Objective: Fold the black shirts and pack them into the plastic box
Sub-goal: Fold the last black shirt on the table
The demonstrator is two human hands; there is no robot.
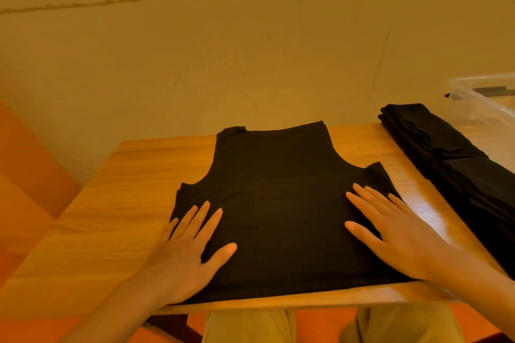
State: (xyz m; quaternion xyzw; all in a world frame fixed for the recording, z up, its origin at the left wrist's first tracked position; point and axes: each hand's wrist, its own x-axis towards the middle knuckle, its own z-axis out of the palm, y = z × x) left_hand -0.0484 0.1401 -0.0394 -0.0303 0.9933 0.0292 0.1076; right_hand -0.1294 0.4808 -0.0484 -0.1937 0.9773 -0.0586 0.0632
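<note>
Head view, surface: wooden table (117,203), its far edge against a plain wall (250,64).
Head view, item in hand: black shirt (278,203), sleeveless, spread flat at the table's middle, neck end far, hem end near and apparently doubled under.
Head view, left hand (186,256): fingers straight and spread, palm down on the shirt's near-left part; nothing clasped.
Head view, right hand (395,237): fingers straight and spread, flat on the shirt's near-right part; nothing clasped.
Head view, stock: pile of black shirts (451,164), folded, along the table's right side, well apart from the spread one.
Head view, container: plastic box (482,103), clear, at far right beyond the pile; its contents cannot be told.
Step, judged: smoothing the spread shirt mid-fold; packing not begun for this piece.
Next move, judged: calls for pinching one side edge and bringing it across to narrow the shirt, keeping the cloth flat, then halving it for the box.
</note>
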